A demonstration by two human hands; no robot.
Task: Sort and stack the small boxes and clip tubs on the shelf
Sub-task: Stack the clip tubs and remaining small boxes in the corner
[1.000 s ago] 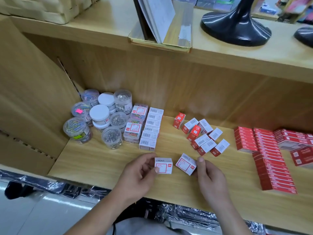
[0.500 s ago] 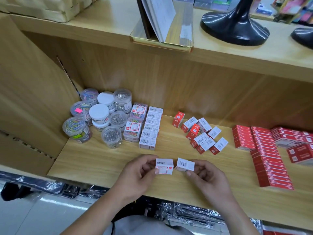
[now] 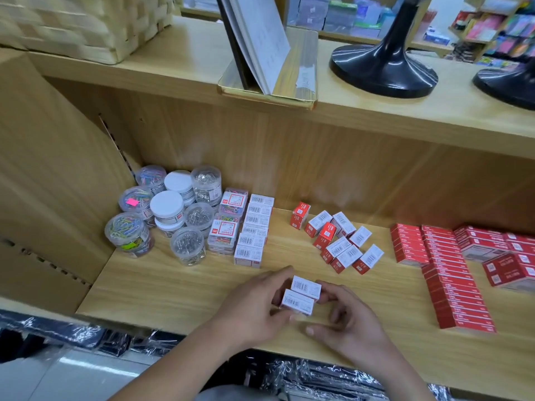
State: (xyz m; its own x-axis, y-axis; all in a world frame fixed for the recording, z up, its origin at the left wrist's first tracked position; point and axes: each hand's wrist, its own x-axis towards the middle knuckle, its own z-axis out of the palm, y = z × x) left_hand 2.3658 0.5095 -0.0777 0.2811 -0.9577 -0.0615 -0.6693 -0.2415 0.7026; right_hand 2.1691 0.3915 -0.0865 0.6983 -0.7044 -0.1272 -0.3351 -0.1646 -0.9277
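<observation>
A: Where's the pair?
B: Pair of white boxes (image 3: 301,295) is near the front edge of the shelf (image 3: 179,285), side by side, touching, barcodes up. Left hand (image 3: 254,311) pinches the left ends and right hand (image 3: 350,322) curls round the right ends. Resting or lifted a bit? Can't tell.
A: What's round it?
B: Behind the left hand there's a row of white boxes (image 3: 254,230), running front to back. Left of that are clear clip cases (image 3: 228,224), then round clip tubs (image 3: 166,204) in the corner. Behind the right hand, loose boxes (image 3: 338,244) in a jumble. Far right, red box stacks (image 3: 451,279). Upper board has a woven basket (image 3: 86,24), gold tray (image 3: 298,85) w/ papers and black stand bases (image 3: 382,68).
A: Counts?
B: Row: 6. Loose: 8, 2 of them showing red. Tubs: approx 9, some stacked, so prob. not exact.
</observation>
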